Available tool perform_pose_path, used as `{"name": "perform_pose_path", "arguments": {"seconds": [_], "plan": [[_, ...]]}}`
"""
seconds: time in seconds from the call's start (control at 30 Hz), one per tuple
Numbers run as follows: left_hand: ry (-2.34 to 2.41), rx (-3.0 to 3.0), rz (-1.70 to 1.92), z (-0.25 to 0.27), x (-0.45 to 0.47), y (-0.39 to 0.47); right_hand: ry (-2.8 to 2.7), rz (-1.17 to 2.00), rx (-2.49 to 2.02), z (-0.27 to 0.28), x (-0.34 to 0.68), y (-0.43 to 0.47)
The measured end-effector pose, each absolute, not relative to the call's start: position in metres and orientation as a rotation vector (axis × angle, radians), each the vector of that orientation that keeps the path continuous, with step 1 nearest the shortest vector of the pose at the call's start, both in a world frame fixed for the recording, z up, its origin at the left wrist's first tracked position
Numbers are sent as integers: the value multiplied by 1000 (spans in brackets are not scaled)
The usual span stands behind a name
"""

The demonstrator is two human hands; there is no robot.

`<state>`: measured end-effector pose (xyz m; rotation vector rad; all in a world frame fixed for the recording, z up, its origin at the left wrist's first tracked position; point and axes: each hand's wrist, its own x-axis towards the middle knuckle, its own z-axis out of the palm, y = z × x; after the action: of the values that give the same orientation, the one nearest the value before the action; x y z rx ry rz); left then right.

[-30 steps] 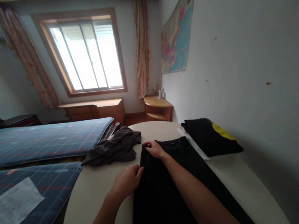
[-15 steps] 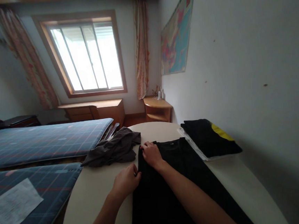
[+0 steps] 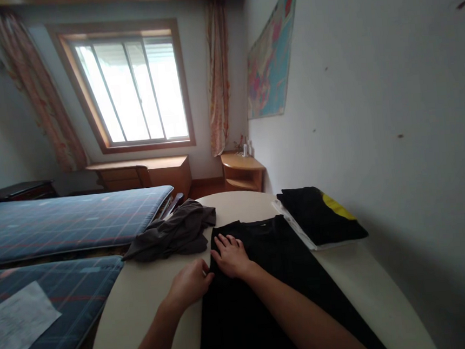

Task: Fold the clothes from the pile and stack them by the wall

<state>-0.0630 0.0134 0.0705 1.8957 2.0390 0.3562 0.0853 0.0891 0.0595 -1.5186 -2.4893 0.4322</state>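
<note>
A black T-shirt (image 3: 267, 291) lies spread on the pale table (image 3: 146, 307), its neckline at the far end and its near end running out of view. At its left edge is my left hand (image 3: 191, 282), fingers curled and pinching the cloth. My right hand (image 3: 231, 255) rests flat on the upper left part of the shirt, below the shoulder, with fingers spread. A crumpled dark grey garment (image 3: 176, 232) lies beyond my left hand. To the right of the neckline is a folded black garment with a yellow patch (image 3: 317, 216), on top of something white.
Two blue plaid mattresses (image 3: 77, 218) stand left of the table, a printed sheet of paper (image 3: 18, 326) on the nearer one. A wall (image 3: 400, 192) runs along the right. Behind the table are a wooden desk (image 3: 167, 172) and a corner shelf (image 3: 243, 165).
My right hand has come down from the shirt's top left edge and spread flat on the cloth. My left hand stays at the left edge. The view has shifted slightly.
</note>
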Motion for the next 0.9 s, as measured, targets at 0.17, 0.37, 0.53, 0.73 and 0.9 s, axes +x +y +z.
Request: {"name": "perform_pose_path", "arguments": {"seconds": [0.17, 0.37, 0.53, 0.73, 0.9], "plan": [[2052, 1852, 375, 79, -63, 13, -2582, 417, -1403, 63, 96, 96], [2091, 1809, 445, 75, -58, 17, -2712, 446, -1221, 60, 114, 85], [2115, 1845, 342, 74, -55, 14, -2801, 506, -1219, 63, 125, 70], [2124, 1900, 413, 73, -48, 12, -2745, 527, -1332, 64, 123, 72], [2026, 1924, 570, 66, -44, 12, -2710, 502, -1340, 60, 116, 84]]}}
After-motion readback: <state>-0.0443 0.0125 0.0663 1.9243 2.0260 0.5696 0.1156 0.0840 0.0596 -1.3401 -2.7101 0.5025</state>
